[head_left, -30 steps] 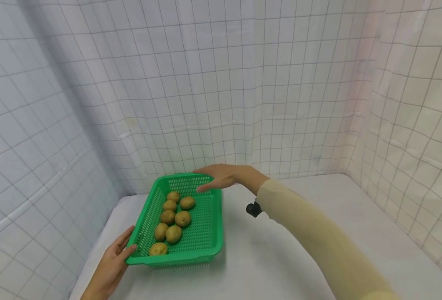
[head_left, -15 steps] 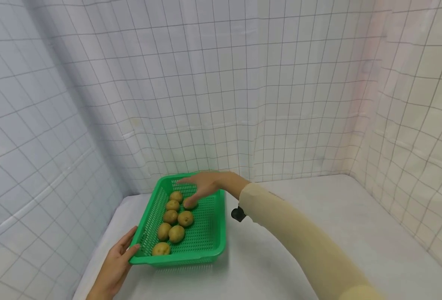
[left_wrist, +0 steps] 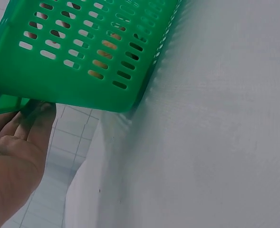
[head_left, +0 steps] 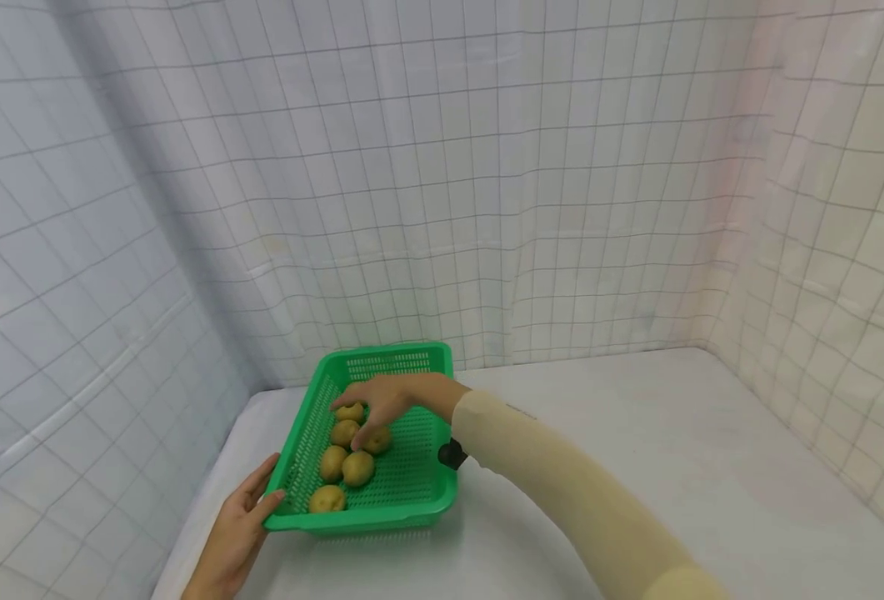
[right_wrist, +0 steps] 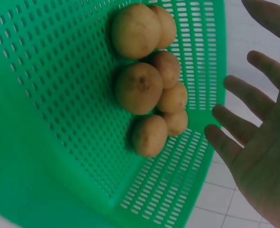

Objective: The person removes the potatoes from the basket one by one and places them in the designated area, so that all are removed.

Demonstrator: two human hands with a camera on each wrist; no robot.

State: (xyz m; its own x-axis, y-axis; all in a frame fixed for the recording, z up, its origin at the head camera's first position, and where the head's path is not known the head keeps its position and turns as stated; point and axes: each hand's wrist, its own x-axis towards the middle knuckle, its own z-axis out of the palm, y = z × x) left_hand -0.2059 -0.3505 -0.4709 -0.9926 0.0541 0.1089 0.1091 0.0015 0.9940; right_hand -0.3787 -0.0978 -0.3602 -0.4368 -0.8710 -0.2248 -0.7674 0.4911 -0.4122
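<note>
Low in the head view, a green plastic basket (head_left: 367, 521) full of little holes sits on the white desk (head_left: 674, 433). Round, brown potatoes (head_left: 357, 469) lie along its left side. The left grip (head_left: 237, 533) pinches its lower-left rim; the right grip (head_left: 382, 402), spread wide above them, holds nothing.

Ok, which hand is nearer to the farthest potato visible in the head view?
Right. The right hand is over that potato, partly hiding it, though contact is unclear; the left hand is farther off, holding the green basket by its near-left corner.
</note>
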